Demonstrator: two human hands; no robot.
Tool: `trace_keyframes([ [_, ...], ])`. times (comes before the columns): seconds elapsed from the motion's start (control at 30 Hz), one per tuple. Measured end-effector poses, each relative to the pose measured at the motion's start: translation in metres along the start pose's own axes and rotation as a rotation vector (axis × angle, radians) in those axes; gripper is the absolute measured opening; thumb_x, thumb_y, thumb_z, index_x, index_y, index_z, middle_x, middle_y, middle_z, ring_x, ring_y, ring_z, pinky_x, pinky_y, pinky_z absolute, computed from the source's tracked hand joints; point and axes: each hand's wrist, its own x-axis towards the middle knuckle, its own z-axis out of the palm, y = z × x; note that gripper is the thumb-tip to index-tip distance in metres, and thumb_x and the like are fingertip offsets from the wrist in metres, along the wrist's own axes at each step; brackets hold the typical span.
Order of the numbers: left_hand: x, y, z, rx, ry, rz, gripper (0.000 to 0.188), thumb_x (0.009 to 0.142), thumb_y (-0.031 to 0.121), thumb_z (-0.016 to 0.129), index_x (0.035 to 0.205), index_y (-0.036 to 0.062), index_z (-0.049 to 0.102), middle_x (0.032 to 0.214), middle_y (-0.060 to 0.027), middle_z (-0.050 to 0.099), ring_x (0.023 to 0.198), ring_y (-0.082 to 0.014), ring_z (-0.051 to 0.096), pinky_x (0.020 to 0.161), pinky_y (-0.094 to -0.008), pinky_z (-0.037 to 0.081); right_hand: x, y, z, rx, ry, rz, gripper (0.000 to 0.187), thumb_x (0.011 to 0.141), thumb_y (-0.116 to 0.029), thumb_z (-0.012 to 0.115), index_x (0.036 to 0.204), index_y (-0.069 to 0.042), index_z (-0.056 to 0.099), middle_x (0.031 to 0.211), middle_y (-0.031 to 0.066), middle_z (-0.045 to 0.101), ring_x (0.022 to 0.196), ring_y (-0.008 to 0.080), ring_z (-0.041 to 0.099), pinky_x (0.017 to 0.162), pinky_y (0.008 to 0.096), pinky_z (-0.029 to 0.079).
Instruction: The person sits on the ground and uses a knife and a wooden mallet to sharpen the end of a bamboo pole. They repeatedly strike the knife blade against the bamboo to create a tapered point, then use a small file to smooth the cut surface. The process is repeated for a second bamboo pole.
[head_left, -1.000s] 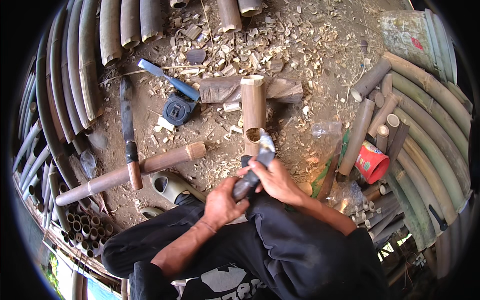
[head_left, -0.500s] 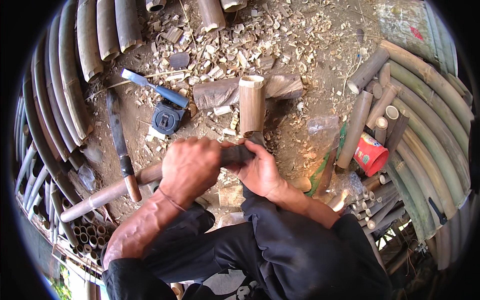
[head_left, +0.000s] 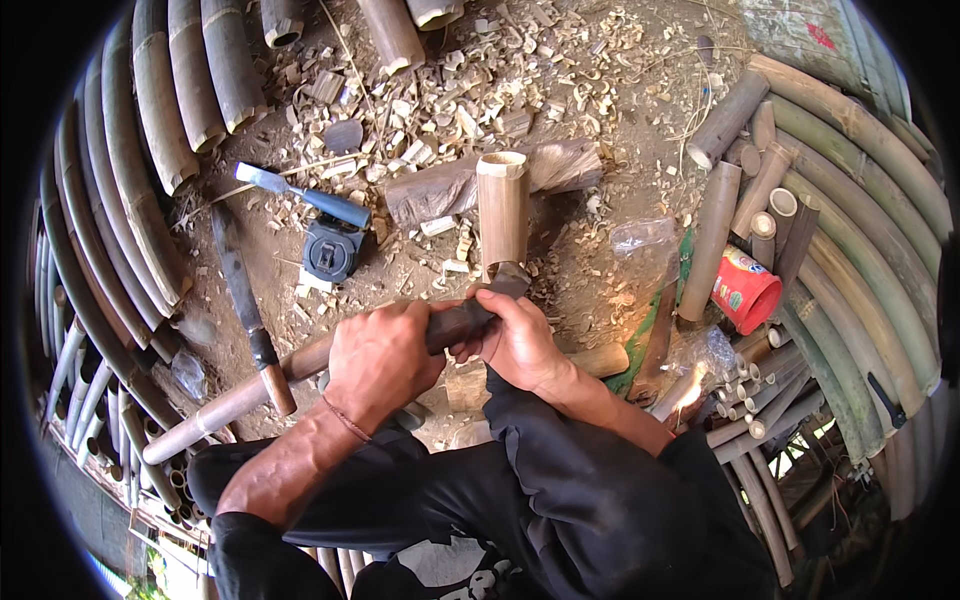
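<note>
My left hand (head_left: 385, 350) is closed round a long brown pole (head_left: 210, 418) that slants off to the lower left. Between my hands shows a dark, thick length (head_left: 460, 325); the left hand hides whether it is one piece with the pole. My right hand (head_left: 520, 340) wraps this dark length near its far end, thumb on top. That end meets or overlaps the notched near end of a short pale bamboo tube (head_left: 503, 225). The tube's far end lies over a rough split log (head_left: 420, 190).
Left of my hands are a blue-handled chisel (head_left: 335, 205), a black tape measure (head_left: 333, 250) and a long knife (head_left: 235, 270). At right stand bamboo pieces (head_left: 712, 240) and a red plastic packet (head_left: 747, 290). Wood shavings (head_left: 450, 110) litter the ground; bamboo stacks (head_left: 840, 190) flank both sides.
My left hand has turned and dropped slightly, and the pole's lower-left end has shifted a little right and down. Both hands keep their hold. The whole view has shifted slightly.
</note>
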Motion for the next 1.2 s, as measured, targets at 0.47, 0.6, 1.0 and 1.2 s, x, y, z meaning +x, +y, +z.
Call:
trace_keyframes([
  [0.47, 0.047, 0.064, -0.057, 0.586, -0.338, 0.367, 0.006, 0.078, 0.017, 0.068, 0.074, 0.0142, 0.071, 0.071, -0.0033, 0.069, 0.071, -0.0208, 0.07, 0.059, -0.0367, 0.052, 0.003, 0.015, -0.046, 0.36, -0.261, 0.137, 0.041, 0.103, -0.039, 0.042, 0.124, -0.007, 0.059, 0.099, 0.0098, 0.072, 0.088, 0.0284, 0.07, 0.083, 0.041, 0.055],
  [0.6, 0.034, -0.013, -0.027, 0.296, -0.431, 0.223, 0.021, 0.07, 0.019, 0.067, 0.089, 0.0101, 0.067, 0.082, -0.0116, 0.069, 0.077, -0.0303, 0.069, 0.067, -0.0417, 0.054, -0.004, 0.016, -0.045, 0.22, -0.187, 0.268, 0.033, 0.099, -0.027, 0.057, 0.122, -0.004, 0.061, 0.089, 0.0113, 0.069, 0.081, 0.0245, 0.07, 0.075, 0.0376, 0.056],
  [1.0, -0.021, 0.064, 0.178, -0.723, -0.011, -0.263, 0.046, 0.078, 0.026, 0.07, 0.111, 0.0006, 0.052, 0.08, -0.024, 0.066, 0.072, -0.0426, 0.067, 0.067, -0.048, 0.055, -0.014, 0.012, -0.057, -1.193, 0.522, -0.251, 0.04, 0.1, -0.033, 0.053, 0.088, 0.002, 0.067, 0.065, 0.008, 0.066, 0.062, 0.0164, 0.064, 0.059, 0.0304, 0.049],
  [1.2, -0.019, -0.011, 0.086, 0.308, -0.025, 0.219, 0.027, 0.079, 0.006, 0.063, 0.103, 0.0071, 0.05, 0.087, -0.009, 0.058, 0.068, -0.0234, 0.065, 0.059, -0.0388, 0.051, -0.006, 0.033, -0.058, -0.129, 0.074, -0.011, 0.031, 0.101, -0.036, 0.053, 0.113, -0.008, 0.062, 0.105, 0.0051, 0.069, 0.078, 0.0165, 0.067, 0.063, 0.0322, 0.053],
])
